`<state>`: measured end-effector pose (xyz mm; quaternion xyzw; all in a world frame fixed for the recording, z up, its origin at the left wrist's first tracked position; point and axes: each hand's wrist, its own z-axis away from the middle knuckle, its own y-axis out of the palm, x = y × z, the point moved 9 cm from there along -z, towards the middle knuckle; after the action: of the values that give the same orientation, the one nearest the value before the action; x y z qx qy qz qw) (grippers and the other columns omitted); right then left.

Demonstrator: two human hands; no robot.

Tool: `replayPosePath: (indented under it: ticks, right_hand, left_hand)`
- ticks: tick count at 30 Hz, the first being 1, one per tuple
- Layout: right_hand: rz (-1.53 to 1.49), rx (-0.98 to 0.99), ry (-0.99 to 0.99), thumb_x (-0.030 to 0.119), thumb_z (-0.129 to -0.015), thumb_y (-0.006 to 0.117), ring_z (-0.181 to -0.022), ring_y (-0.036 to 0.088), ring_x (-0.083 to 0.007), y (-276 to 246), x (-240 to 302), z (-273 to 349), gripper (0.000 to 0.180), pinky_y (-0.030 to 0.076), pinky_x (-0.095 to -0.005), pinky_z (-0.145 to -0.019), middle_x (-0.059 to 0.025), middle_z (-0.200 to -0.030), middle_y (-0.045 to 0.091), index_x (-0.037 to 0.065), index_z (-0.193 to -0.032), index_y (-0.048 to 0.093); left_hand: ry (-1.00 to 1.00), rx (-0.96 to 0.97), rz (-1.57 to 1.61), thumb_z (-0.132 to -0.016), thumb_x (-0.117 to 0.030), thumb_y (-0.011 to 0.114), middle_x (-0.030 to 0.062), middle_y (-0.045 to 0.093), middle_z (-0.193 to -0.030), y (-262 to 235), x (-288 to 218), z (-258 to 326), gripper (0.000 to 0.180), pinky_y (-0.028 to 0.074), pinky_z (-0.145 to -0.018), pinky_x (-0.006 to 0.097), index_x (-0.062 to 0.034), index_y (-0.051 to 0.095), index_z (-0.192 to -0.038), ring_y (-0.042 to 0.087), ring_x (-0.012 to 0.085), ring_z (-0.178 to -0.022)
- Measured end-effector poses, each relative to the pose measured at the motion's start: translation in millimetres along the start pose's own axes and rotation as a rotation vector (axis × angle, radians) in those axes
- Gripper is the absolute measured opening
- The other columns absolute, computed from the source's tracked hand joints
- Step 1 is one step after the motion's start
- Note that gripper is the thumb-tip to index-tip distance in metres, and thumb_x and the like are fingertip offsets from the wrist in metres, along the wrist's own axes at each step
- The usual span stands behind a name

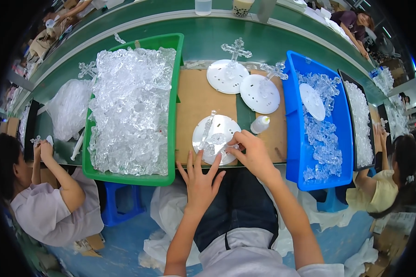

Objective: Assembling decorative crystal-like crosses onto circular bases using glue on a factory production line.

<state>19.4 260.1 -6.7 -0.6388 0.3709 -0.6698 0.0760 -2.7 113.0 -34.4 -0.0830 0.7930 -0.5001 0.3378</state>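
Note:
In front of me on the brown cardboard lies a white round disc (pixel 198 133) with small slots. Clear plastic pieces sit on it, including a long clear arm (pixel 209 123) reaching toward its far edge. My right hand (pixel 253 153) pinches a clear plastic piece (pixel 232 147) over the disc's right side. My left hand (pixel 201 179) has its fingers spread, with the fingertips at the disc's near edge by the clear pieces. Just right of the disc stands a small white squeeze bottle (pixel 260 124) with a yellowish tip.
A green bin (pixel 176 92) heaped with clear pieces stands left; a blue bin (pixel 292 134) holds more, plus a white disc (pixel 312 102). Two discs (pixel 218 79) with clear ornate crosses (pixel 236 49) stand ahead. A plastic bag (pixel 70 108) lies far left. People work on both sides.

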Motion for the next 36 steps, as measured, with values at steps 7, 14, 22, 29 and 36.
replayPosePath:
  ticks: [7,14,22,29,36]
  right_hand:
    - [0.017,-0.162,-0.076,0.013,-0.074,0.073,-0.072,0.058,-0.0294,-17.8,4.7,19.9,0.024,0.047,-0.0362,-0.064,-0.0124,-0.084,0.057,0.003,-0.089,0.058]
    - [-0.141,-0.692,0.108,0.016,-0.072,0.078,-0.092,0.06,-0.0217,-67.0,-58.3,29.5,0.047,0.047,-0.0316,-0.079,-0.0112,-0.101,0.06,0.001,-0.109,0.053]
    - [-0.12,-0.383,0.176,0.01,-0.068,0.075,-0.08,0.063,-0.0195,-34.6,-33.8,104.2,0.044,0.05,-0.0303,-0.068,-0.0087,-0.095,0.061,0.003,-0.106,0.055]
    - [-0.041,-0.258,0.205,0.011,-0.065,0.074,-0.07,0.062,-0.0245,-9.8,-26.2,105.0,0.036,0.05,-0.0328,-0.06,-0.0103,-0.085,0.057,0.005,-0.097,0.059]
    - [-0.009,-0.254,0.161,0.012,-0.065,0.073,-0.066,0.062,-0.0247,-3.9,-19.0,97.3,0.034,0.05,-0.0332,-0.057,-0.0083,-0.084,0.058,0.006,-0.095,0.06]
  left_hand:
    - [-0.157,-0.165,-0.111,-0.083,-0.031,0.065,0.0161,0.051,-0.12,1.5,-5.3,-10.6,0.039,0.011,-0.103,0.068,-0.0274,0.06,-0.122,0.041,0.0369,-0.123]
    - [-0.221,-0.216,-0.042,-0.082,-0.025,0.068,0.0153,0.052,-0.119,5.1,-4.3,-9.7,0.033,0.01,-0.105,0.066,-0.0265,0.065,-0.115,0.042,0.0352,-0.124]
    - [-0.28,-0.196,-0.068,-0.082,-0.025,0.068,0.014,0.051,-0.118,3.2,-0.1,-8.4,0.033,0.012,-0.104,0.065,-0.027,0.066,-0.115,0.041,0.0332,-0.124]
    - [-0.271,-0.184,-0.067,-0.082,-0.025,0.068,0.0119,0.05,-0.116,2.5,-0.8,-10.2,0.033,0.014,-0.103,0.066,-0.0274,0.066,-0.115,0.043,0.0315,-0.121]
    - [-0.267,-0.182,-0.063,-0.082,-0.025,0.068,0.012,0.05,-0.115,3.1,-0.8,-9.4,0.034,0.013,-0.103,0.066,-0.0277,0.066,-0.115,0.042,0.0321,-0.122]
